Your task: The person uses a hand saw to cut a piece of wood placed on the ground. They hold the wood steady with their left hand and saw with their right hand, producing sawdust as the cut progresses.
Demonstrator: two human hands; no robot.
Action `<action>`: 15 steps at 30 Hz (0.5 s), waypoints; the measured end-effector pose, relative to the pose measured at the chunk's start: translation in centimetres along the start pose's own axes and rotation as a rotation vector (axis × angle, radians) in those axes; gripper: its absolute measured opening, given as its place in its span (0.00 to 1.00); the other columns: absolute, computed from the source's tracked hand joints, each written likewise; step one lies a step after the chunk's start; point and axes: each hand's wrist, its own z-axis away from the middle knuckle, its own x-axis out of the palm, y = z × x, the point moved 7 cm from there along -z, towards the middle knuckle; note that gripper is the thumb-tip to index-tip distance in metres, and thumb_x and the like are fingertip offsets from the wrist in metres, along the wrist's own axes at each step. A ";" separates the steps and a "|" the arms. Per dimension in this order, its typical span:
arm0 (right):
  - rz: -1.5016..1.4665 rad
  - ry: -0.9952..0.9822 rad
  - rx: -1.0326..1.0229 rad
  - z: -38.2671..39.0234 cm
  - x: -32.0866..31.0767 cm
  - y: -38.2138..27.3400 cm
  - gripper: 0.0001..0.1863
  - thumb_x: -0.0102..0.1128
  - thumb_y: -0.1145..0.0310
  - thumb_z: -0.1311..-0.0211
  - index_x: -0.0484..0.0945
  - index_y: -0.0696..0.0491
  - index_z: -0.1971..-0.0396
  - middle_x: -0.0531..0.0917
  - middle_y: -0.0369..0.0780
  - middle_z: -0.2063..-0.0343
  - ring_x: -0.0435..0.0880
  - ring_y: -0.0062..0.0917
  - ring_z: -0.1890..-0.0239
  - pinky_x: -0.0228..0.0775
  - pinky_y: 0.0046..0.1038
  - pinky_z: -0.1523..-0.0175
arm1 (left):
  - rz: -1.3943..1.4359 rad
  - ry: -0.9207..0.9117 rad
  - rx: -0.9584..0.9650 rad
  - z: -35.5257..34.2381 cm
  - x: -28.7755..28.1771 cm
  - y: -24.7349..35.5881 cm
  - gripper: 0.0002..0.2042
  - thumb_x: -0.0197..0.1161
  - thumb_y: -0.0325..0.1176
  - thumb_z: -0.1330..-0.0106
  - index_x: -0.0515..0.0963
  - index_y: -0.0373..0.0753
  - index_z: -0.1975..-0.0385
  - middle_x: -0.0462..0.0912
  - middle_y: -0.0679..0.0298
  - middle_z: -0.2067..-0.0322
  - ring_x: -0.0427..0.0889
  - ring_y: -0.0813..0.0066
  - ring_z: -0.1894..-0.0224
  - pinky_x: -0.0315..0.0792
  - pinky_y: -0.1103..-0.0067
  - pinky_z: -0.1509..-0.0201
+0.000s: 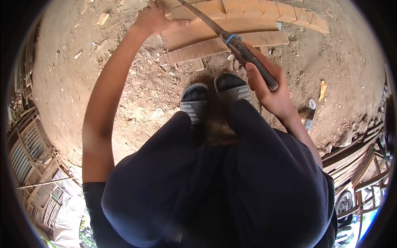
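The right hand, fingers gripping the long-bladed knife, could let it glance off the zigzag-marked timber into the left hand, whose grip one cannot tell.

Wooden boards on dirt ground

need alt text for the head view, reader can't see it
The right hand grips a dark-handled bladed tool over wooden pieces on dirt ground. The left hand is near their left end; sandaled feet stand nearby.
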 end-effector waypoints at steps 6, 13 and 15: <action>-0.057 0.018 0.091 -2.4 1.3 0.0 0.23 0.55 0.62 0.29 0.73 0.56 0.39 0.74 0.29 0.79 0.70 0.09 0.77 0.62 0.16 0.72 | 0.102 -0.052 0.016 -0.5 -1.9 -0.6 0.69 0.67 0.77 0.66 0.53 0.22 0.32 0.61 0.35 0.35 0.68 0.42 0.36 0.63 0.60 0.32; 0.031 0.030 0.048 1.6 -1.4 0.1 0.23 0.53 0.66 0.29 0.72 0.59 0.38 0.76 0.30 0.78 0.71 0.09 0.76 0.61 0.15 0.72 | -0.052 -0.060 0.090 -1.7 -2.3 -0.3 0.68 0.69 0.75 0.66 0.53 0.20 0.33 0.64 0.35 0.37 0.67 0.42 0.36 0.64 0.59 0.34; 0.130 0.049 -0.099 0.6 -0.7 -0.5 0.22 0.53 0.68 0.30 0.71 0.60 0.39 0.77 0.30 0.78 0.72 0.10 0.76 0.62 0.16 0.71 | -0.081 -0.059 0.111 -1.7 -3.0 1.1 0.68 0.70 0.73 0.65 0.51 0.20 0.33 0.61 0.35 0.36 0.63 0.42 0.34 0.63 0.58 0.33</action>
